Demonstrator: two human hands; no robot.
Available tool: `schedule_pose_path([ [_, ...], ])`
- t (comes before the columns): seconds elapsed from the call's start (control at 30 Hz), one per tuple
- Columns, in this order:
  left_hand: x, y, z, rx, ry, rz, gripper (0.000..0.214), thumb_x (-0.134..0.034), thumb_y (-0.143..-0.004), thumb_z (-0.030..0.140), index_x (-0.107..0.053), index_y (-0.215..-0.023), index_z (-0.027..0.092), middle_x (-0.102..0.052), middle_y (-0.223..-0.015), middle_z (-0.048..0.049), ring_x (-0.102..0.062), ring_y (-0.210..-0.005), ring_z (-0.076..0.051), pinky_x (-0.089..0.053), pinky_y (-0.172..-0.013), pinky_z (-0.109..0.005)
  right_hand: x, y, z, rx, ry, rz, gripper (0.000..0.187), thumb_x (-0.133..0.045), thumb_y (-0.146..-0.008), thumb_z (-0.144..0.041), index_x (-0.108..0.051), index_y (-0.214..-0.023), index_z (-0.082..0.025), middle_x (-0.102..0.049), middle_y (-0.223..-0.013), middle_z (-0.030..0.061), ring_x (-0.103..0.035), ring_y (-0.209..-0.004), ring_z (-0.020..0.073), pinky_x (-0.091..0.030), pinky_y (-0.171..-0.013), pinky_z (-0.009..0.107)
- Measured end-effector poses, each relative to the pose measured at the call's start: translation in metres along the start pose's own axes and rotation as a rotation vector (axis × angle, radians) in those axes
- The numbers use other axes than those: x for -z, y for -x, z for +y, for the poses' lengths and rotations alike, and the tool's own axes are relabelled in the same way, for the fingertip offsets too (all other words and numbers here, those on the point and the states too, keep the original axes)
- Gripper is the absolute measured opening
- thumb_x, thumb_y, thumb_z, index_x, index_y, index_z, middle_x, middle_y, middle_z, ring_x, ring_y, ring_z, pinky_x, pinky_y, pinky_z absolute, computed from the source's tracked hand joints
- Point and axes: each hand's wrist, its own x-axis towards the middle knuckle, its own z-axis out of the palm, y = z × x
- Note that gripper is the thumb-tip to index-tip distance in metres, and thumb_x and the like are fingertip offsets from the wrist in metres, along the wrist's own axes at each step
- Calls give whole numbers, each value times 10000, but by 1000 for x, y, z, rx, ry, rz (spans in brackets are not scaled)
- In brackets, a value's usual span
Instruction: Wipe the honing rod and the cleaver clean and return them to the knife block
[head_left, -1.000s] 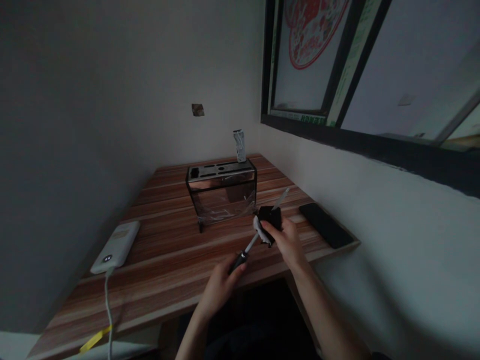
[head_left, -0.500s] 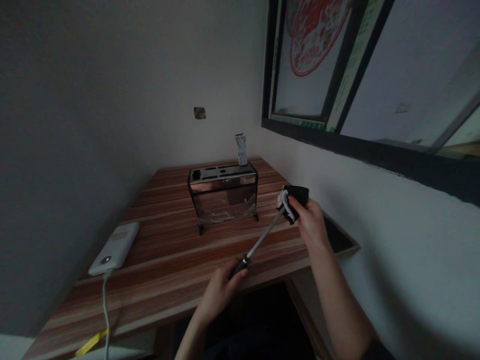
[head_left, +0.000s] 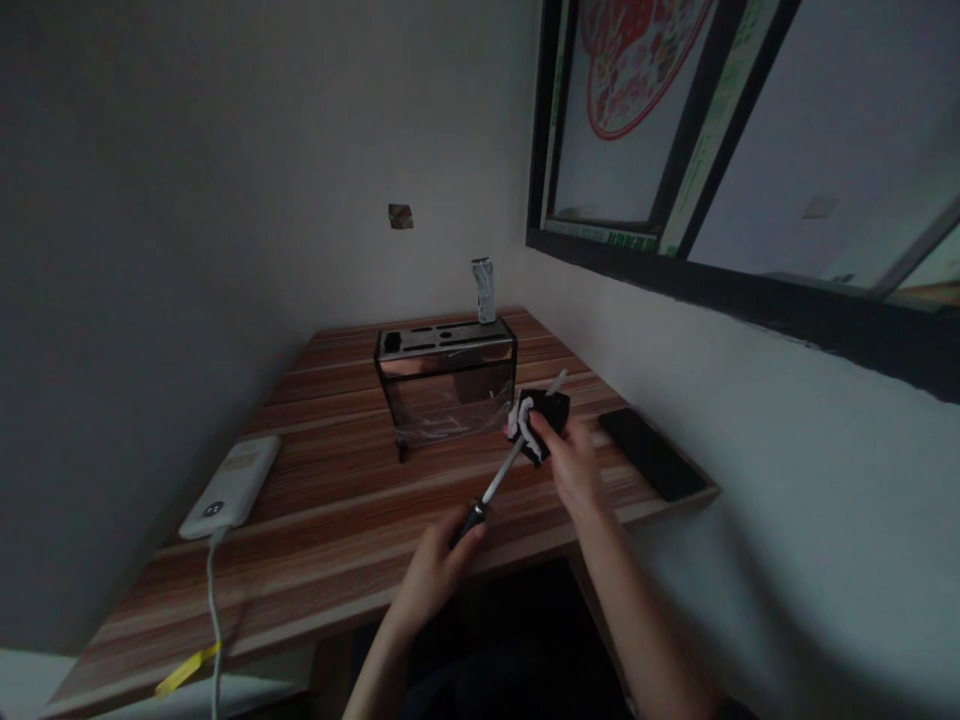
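My left hand (head_left: 439,565) grips the dark handle of a long thin steel rod (head_left: 504,472) that slants up to the right over the wooden table (head_left: 337,500). My right hand (head_left: 574,462) is closed on a black-and-white cloth (head_left: 538,418) wrapped round the rod about two thirds of the way up. The rod's pale tip (head_left: 559,380) sticks out past the cloth. Both hands are in front of a metal-and-glass knife block (head_left: 446,385) with empty slots in its top.
A white power bank (head_left: 231,485) with a cable lies at the table's left. A black phone (head_left: 651,450) lies at the right edge by the wall. A small pale container (head_left: 484,290) stands in the far corner. A dark-framed window (head_left: 675,150) is above right.
My right hand slid the cloth from near the handle out to the rod's tip, then back down toward the middle. My left hand has kept hold of the handle.
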Motion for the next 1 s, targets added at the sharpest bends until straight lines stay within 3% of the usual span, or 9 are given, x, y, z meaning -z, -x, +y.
schedule_pose_path([
  [0.17, -3, -4, -10, 20, 85, 38, 362, -493, -862, 496, -573, -854, 142, -451, -599, 43, -397, -544, -104, -306, -499, -193, -22, 30, 25, -93, 41, -95, 312, -712, -729, -457, -695, -826, -161, -712, -747, 47, -660, -682, 191, -529, -662, 295],
  [0.37, -2, -5, -8, -24, 112, 61, 453, -501, -853, 492, -615, -1068, 109, -569, -658, 4, -460, -570, -122, -365, -523, -206, -33, 61, 41, -200, 173, -110, 326, -729, -706, -434, -732, -876, -156, -750, -846, 80, -691, -772, 235, -535, -693, 308],
  [0.57, -2, -5, -5, -6, 127, 50, 480, -508, -851, 505, -630, -1071, 97, -546, -582, 18, -467, -537, -120, -378, -514, -205, -28, 56, 39, -192, 187, -147, 312, -753, -675, -418, -733, -844, -157, -750, -806, 70, -694, -741, 237, -541, -652, 302],
  [1.0, -2, -6, -3, -44, 31, 28, 415, -499, -869, 441, -642, -1067, 106, -666, -798, -55, -568, -741, -192, -429, -657, -248, -17, 58, 48, -167, 170, -63, 289, -747, -694, -415, -734, -838, -164, -746, -799, 64, -684, -730, 220, -534, -654, 294],
])
